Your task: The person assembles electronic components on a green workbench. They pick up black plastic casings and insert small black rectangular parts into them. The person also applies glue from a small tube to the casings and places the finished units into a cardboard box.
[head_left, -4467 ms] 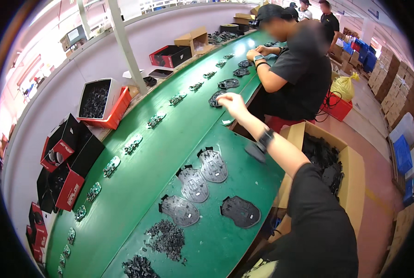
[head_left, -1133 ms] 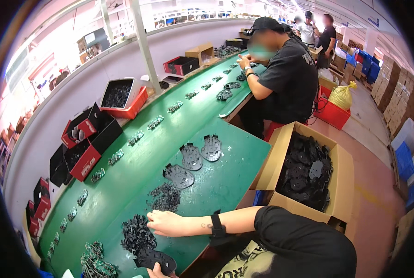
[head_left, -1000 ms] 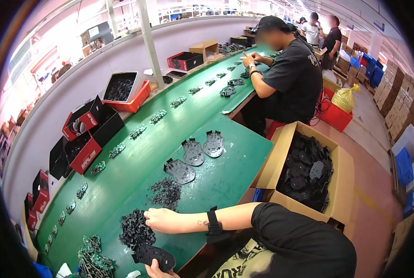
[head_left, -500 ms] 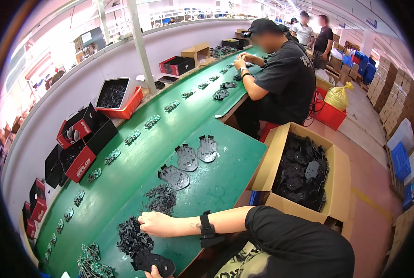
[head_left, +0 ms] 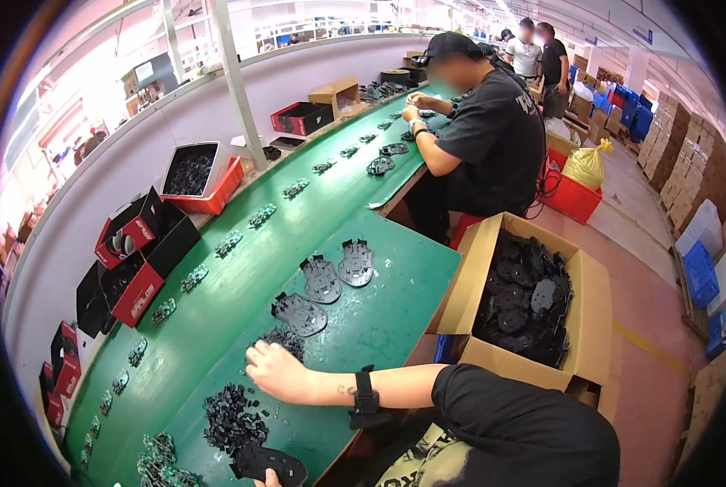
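At the lower edge, my left hand (head_left: 270, 479), mostly cut off, grips a black oval mouse base plate (head_left: 275, 463) with its thumb on top. My right hand (head_left: 282, 372) is over the near side of a pile of small black plastic parts (head_left: 286, 341), its fingers bent together and pointing down. Whatever it pinches is hidden. A second heap of small black pieces (head_left: 231, 418) lies just beyond the held plate. Past the far pile, three black mouse base plates (head_left: 299, 314) lie in a slanting row on the green tabletop (head_left: 379, 325).
Green circuit boards (head_left: 194, 277) line the green belt (head_left: 241, 272), with more heaped at lower left (head_left: 164, 463). On my right stands a cardboard box (head_left: 452, 304) full of black plates. A co-worker (head_left: 493, 122) sits farther along; red-and-black boxes (head_left: 140, 292) line the wall.
My right hand has moved from the nearer heap of black pieces up to the farther pile of small parts. My left hand still holds the plate. The view has shifted slightly.
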`<state>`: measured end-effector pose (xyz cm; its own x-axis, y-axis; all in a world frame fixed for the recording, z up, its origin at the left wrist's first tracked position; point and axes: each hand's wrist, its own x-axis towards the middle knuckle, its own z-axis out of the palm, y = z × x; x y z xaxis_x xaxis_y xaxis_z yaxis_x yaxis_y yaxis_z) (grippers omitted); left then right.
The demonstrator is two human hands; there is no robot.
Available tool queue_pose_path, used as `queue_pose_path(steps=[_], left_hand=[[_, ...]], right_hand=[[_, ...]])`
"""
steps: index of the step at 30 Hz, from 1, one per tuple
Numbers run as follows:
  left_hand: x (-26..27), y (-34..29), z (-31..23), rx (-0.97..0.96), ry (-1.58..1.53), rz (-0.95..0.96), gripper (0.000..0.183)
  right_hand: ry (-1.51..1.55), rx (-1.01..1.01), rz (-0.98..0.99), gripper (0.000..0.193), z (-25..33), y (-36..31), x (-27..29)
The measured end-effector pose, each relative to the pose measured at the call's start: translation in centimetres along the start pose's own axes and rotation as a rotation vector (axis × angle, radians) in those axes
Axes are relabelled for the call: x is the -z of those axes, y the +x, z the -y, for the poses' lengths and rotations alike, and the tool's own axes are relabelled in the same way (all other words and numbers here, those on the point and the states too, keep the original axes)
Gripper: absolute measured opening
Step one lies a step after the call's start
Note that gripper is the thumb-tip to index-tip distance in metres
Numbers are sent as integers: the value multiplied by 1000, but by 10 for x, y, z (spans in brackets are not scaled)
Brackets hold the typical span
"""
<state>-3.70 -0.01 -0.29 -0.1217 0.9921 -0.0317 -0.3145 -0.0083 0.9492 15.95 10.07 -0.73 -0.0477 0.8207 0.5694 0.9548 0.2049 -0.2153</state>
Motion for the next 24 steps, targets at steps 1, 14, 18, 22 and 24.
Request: queue_pose_path(steps=[1,14,18,22,24], left_hand=[[-3,-2,-3,0,2,0,33],[6,11,9,28,-78,41,26],[14,12,16,51,-111,103,27],[4,13,13,34,-78,102,28],[2,15,14,47,-81,123,28]], right_hand=[[-85,-47,48,10,-6,-2,-3],[347,-23,24,6,-34,-12,21],[442,-78,75,12,-38,-14,32],[379,-33,39,12,-44,-14,42],[538,-125,66,12,-43,-14,50]])
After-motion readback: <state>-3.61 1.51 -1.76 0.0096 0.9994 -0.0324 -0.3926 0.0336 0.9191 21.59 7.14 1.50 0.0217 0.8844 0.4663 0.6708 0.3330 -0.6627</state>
